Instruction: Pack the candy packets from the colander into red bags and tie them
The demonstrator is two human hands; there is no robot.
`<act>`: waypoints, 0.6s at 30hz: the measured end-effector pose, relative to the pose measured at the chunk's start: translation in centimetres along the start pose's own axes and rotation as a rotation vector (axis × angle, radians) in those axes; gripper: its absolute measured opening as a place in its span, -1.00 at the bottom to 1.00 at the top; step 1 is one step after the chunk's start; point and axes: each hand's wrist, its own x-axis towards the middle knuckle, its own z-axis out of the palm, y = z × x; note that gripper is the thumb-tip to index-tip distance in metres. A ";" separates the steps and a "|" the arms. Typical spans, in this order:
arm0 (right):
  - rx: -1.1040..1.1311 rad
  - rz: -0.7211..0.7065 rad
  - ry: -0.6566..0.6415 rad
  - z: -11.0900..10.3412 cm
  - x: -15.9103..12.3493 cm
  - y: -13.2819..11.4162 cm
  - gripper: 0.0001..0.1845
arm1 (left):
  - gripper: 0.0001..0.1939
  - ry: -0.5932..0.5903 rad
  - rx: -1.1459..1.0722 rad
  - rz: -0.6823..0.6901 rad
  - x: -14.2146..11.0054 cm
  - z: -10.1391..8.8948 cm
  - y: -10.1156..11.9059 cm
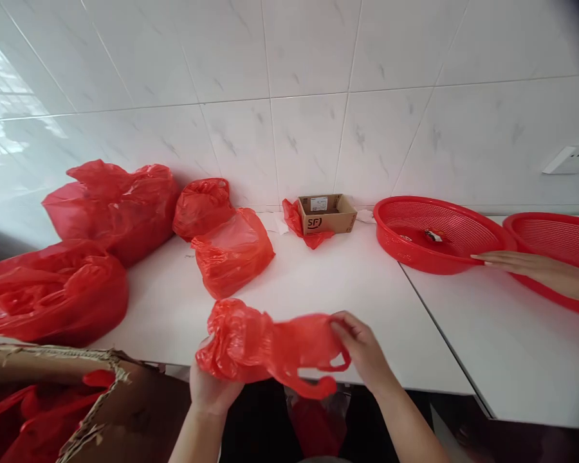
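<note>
Red plastic bag (270, 344), gripped by both nearly closed hands (289, 370).

I see an SF box (335, 223) by the table's (328, 276) back edge, red baskets (417, 257) toward its right end, a socket (570, 160) on the wall (313, 51).

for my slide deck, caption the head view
Two bare hands hold a crumpled red plastic bag above a white table, near two round red plastic baskets.
</note>
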 end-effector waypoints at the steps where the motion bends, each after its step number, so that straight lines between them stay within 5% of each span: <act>1: 0.140 0.007 0.138 -0.9 0.2 0.1 -0.72 | -0.71 -0.011 0.031 0.018 0.3 -0.1 0.4; 4: 0.426 -0.041 0.446 -3.9 0.2 -0.9 -0.71 | -0.57 0.022 0.250 0.084 1.3 -0.7 2.2; 8: 0.400 -0.137 0.490 -4.7 -0.7 -3.2 -0.75 | -0.68 0.222 0.790 0.380 0.7 0.7 2.4; 11: 0.254 -0.173 0.388 -2.3 -1.2 -3.8 -0.73 | -0.89 0.025 1.200 0.738 -1.5 4.6 -0.8; 14: 0.099 -0.189 0.229 0.3 -1.6 -3.9 -0.67 | -0.81 -0.284 1.525 1.013 -2.1 8.2 -4.8; 16: 0.035 -0.186 0.152 0.9 -2.2 -4.1 -0.66 | -0.83 -0.344 1.764 1.044 -0.5 9.1 -6.5; 18: 0.010 -0.176 0.144 0.3 -2.8 -4.2 -0.65 | -0.88 -0.298 1.967 0.913 2.1 8.7 -6.8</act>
